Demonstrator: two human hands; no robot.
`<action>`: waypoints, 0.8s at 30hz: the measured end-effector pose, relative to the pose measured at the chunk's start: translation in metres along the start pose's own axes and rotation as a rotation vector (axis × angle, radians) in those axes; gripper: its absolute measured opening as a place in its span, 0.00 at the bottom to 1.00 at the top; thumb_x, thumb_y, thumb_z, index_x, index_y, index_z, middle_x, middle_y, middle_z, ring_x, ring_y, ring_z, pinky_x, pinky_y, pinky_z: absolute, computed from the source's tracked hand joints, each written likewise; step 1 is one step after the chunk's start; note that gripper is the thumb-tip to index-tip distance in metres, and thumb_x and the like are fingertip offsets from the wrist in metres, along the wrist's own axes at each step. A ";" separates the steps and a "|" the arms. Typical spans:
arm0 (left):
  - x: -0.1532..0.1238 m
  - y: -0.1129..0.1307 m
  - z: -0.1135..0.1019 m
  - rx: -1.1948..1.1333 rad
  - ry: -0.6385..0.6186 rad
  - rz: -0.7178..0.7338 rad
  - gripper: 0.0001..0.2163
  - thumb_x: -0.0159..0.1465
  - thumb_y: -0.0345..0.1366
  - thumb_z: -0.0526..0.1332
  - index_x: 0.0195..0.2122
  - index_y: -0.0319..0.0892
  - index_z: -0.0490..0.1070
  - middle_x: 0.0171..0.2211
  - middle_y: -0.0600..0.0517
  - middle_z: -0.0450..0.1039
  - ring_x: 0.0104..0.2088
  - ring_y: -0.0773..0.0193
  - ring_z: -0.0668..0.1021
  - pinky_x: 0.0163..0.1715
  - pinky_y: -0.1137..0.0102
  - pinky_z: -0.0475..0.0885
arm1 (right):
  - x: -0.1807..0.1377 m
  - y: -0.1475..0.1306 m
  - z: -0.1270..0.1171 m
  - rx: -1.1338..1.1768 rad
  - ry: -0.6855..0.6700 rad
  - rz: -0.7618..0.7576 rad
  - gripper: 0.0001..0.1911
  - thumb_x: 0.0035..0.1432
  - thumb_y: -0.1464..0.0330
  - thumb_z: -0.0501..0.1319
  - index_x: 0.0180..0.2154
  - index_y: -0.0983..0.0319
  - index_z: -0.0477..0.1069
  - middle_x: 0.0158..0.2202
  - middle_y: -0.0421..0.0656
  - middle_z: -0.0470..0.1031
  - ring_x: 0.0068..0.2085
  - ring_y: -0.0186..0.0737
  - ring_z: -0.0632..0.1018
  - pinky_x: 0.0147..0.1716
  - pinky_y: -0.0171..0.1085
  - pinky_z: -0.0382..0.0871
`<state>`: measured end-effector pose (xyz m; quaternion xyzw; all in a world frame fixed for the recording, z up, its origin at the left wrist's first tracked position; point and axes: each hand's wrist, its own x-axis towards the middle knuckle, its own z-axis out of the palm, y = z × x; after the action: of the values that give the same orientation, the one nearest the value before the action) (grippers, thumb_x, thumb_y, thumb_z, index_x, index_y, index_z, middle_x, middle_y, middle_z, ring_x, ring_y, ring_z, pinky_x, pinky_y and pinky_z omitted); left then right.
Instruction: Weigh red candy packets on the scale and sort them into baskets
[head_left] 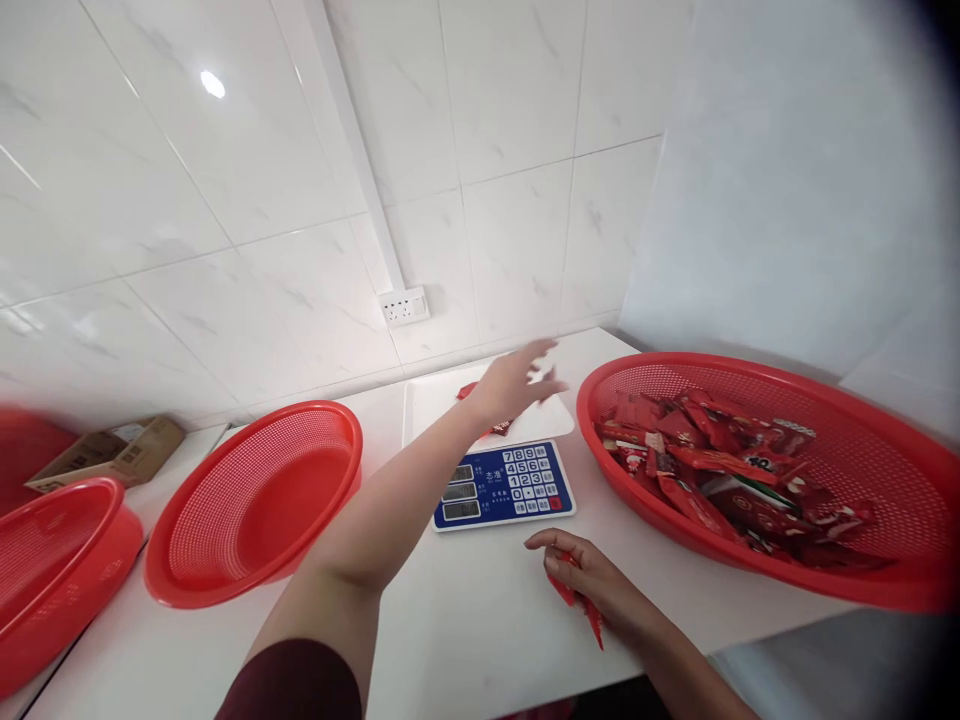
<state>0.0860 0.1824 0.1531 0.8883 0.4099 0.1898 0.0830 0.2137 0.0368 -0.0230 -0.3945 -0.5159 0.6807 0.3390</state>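
1 red packet (588, 609), perhaps folded, slants in the right hand (596, 582).

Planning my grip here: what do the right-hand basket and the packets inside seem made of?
Basket: likely red plastic, smooth with a slight sheen; moulded shape, regular perforations.
Packets: probably thin, glossy plastic film, judging by creases; foil lining can't be told.

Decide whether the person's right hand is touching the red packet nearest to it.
Touching. The head view shows the right hand closed around the red packet, whose pointed end sticks out below the fingers.
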 end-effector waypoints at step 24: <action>-0.263 -0.060 0.023 -0.266 0.271 -0.675 0.11 0.64 0.42 0.54 0.43 0.45 0.71 0.42 0.50 0.75 0.43 0.60 0.77 0.39 0.66 0.75 | 0.001 0.000 0.002 -0.020 0.071 0.100 0.25 0.49 0.49 0.60 0.41 0.61 0.67 0.20 0.33 0.57 0.19 0.27 0.58 0.12 0.26 0.51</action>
<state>-0.1025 0.0218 0.0426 0.6517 0.6582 0.3192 0.2005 0.2117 0.0373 -0.0227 -0.4473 -0.4900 0.6770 0.3185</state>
